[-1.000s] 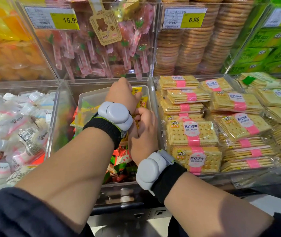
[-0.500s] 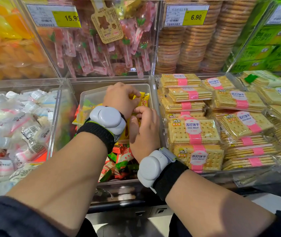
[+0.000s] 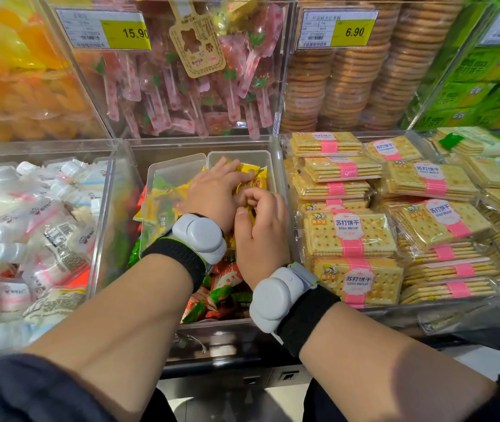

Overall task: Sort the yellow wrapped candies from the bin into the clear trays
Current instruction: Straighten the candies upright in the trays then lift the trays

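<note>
Left hand (image 3: pixel 212 193) flat, fingers spread on yellow candies (image 3: pixel 251 178) | right hand (image 3: pixel 262 229) curled, fingers pinching one candy

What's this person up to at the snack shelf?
A person is sorting sweets at a shop shelf. Both hands are in the right-hand clear tray inside the middle bin: the left hand lies flat on yellow wrapped candies, and the right hand pinches one. The left-hand tray also holds yellow ones. Red and green sweets remain loose in front.
</note>
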The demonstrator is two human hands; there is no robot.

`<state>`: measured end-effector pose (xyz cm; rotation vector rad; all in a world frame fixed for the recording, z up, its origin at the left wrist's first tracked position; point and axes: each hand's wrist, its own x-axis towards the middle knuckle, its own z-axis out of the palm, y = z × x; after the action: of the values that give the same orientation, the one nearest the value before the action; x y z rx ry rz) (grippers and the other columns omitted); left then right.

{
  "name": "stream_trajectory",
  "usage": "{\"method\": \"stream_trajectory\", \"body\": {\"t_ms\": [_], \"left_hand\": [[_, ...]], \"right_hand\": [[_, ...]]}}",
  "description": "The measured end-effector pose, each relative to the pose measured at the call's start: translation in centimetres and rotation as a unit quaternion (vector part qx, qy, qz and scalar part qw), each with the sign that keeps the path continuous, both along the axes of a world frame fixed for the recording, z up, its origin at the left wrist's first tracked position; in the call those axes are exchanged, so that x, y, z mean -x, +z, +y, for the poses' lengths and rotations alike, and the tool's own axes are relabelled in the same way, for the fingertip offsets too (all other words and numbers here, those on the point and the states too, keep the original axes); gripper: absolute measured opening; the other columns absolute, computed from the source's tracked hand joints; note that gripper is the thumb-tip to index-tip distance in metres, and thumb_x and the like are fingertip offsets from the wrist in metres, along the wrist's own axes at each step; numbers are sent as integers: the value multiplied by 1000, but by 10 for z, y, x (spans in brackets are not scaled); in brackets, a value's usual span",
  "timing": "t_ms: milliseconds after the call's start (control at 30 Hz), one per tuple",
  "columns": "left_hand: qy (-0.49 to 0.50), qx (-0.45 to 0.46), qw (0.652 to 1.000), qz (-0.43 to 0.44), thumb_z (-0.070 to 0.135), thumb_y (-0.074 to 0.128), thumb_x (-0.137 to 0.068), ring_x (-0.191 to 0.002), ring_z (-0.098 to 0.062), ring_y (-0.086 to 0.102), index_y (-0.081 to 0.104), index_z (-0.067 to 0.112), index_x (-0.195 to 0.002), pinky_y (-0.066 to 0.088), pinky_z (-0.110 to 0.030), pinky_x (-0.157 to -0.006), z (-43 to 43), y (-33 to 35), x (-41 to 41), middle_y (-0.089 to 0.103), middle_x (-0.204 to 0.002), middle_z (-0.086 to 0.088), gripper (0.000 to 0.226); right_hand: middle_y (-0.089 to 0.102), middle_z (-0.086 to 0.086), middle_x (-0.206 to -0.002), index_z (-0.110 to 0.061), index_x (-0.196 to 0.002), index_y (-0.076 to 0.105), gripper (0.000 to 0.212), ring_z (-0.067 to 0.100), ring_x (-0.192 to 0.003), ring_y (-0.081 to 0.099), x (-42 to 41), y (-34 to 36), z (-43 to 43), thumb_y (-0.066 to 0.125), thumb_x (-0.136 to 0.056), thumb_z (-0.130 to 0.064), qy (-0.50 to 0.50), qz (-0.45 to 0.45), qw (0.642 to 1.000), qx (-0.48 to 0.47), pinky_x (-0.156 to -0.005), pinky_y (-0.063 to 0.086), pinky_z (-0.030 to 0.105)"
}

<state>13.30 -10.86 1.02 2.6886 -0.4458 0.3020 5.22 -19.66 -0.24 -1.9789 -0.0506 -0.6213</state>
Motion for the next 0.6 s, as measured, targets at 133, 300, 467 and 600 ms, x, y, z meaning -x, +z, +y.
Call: {"method": "stream_trajectory", "body": {"t_ms": [133, 300, 467, 600], "left_hand": [[16, -7, 1000, 1, 26, 43, -92, -143, -11, 11, 44, 39, -131, 2, -39, -115, 3, -7, 4, 25, -153, 6, 41], [29, -28, 999, -7, 29, 41, -93, -143, -13, 12, 43, 40, -131, 0, -41, -115, 2, -8, 5, 25, -153, 6, 40], [26, -46, 999, 5, 25, 43, -91, -143, -18, 8, 43, 38, -132, 5, -41, -115, 2, -2, 1, 23, -154, 4, 44], [34, -7, 999, -3, 27, 42, -93, -144, -19, 8, 42, 38, -133, 10, -40, -112, 2, -2, 6, 24, -153, 2, 42]], "right_hand": [[50, 2, -101, -11, -97, 54, 13, 20, -97, 45, 0, -1, 1, 52, -85, -9, 3, 2, 1000, 3, -85, 39, 36], [50, 2, -103, -12, -101, 54, 15, 21, -99, 45, 0, -1, 1, 52, -86, -11, 3, 9, 1000, 0, -85, 40, 40], [51, 4, -106, -11, -105, 55, 20, 23, -100, 48, 3, 2, 5, 53, -85, -10, 7, 7, 1000, -7, -85, 42, 43], [52, 4, -105, -9, -103, 56, 18, 22, -100, 47, 3, 1, 4, 53, -85, -8, -3, 3, 1000, -10, -85, 41, 42]]}}
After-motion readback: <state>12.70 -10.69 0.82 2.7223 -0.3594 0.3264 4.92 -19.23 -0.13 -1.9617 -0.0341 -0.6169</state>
